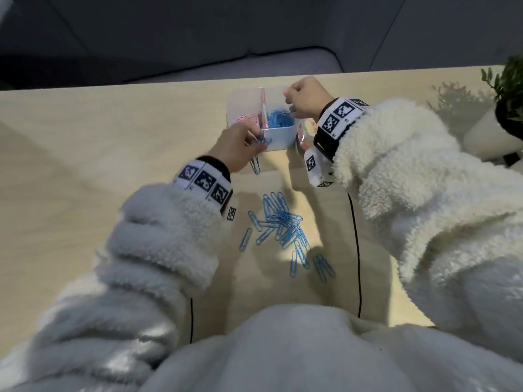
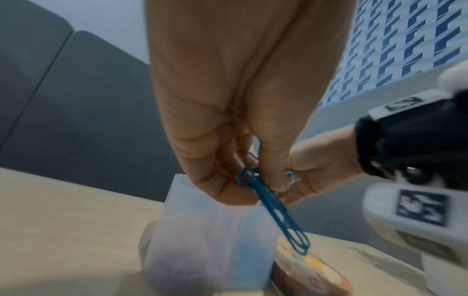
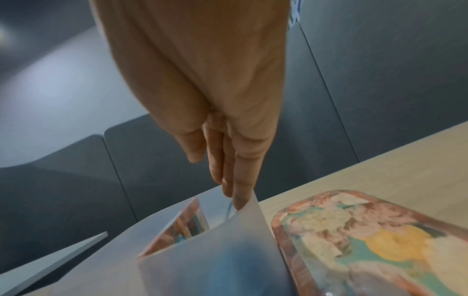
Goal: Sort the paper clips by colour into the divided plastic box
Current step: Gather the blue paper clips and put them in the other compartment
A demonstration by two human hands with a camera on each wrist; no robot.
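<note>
A translucent divided box (image 1: 278, 138) stands at the far middle of the table. Its left compartment holds pink clips (image 1: 244, 119) and its right one blue clips (image 1: 278, 119). My left hand (image 1: 256, 140) is at the box's near left corner and pinches a few blue clips (image 2: 276, 210) that hang down from thumb and fingers (image 2: 255, 180). My right hand (image 1: 291, 101) hovers over the box's right side, fingers pointing down, one fingertip (image 3: 240, 201) touching the box wall (image 3: 202, 260). I see nothing held in it. A loose pile of blue clips (image 1: 283, 224) lies nearer me.
A lid with a colourful picture (image 1: 304, 134) lies flat just right of the box (image 3: 367, 240). A potted plant (image 1: 509, 89) stands at the table's far right. The table's far edge runs just behind the box, with a grey sofa beyond.
</note>
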